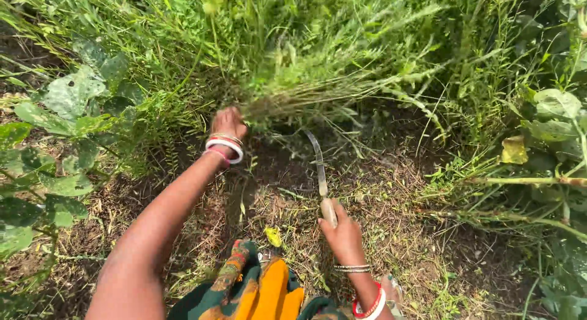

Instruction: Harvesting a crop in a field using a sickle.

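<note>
My left hand (229, 122) reaches forward and grips a bunch of green grass stalks (306, 97) near their base, bending them to the right. My right hand (343, 234) holds the wooden handle of a sickle (320, 167). Its curved metal blade points away from me toward the foot of the gripped bunch and ends just short of it. Bangles ring both wrists. An orange and green cloth (257, 289) covers my lap at the bottom edge.
Tall green grass (367, 39) fills the far side. Broad-leaved plants stand at the left (67, 100) and right (553, 112). Dark soil with cut dry stubble (397, 204) lies between my hands. A yellow leaf (273, 236) rests near the cloth.
</note>
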